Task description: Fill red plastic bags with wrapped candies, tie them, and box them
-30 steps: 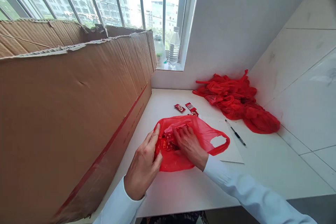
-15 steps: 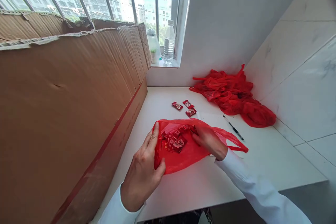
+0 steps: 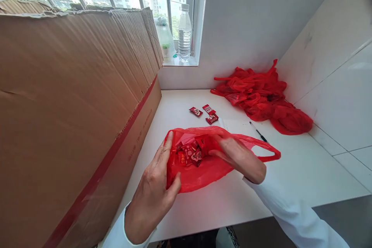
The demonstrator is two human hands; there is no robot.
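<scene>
A red plastic bag (image 3: 200, 181) lies on the white table with its mouth spread toward me. Inside it sit several small red printed packets (image 3: 190, 155). My left hand (image 3: 151, 186) grips the bag's left rim, fingers on the far side and thumb on the near side. Over the right part of the mouth reaches my right hand (image 3: 241, 158), fingers stretched out and thumb apart; its fingertips are blurred against the red plastic. I see nothing held in it. Beyond the bag, three similar packets (image 3: 212, 119) lie loose on the table.
A tall cardboard box (image 3: 72, 85) walls off the left side. Crumpled red bags (image 3: 255, 97) are heaped at the back right. A pen (image 3: 258, 131) and a sheet of paper (image 3: 236, 126) lie behind the bag. On the windowsill stands a clear bottle (image 3: 185, 37).
My right hand has drawn slightly back to the right, its thumb now apart from the fingers. My left hand keeps hold of the rim. The whole view has shifted a little.
</scene>
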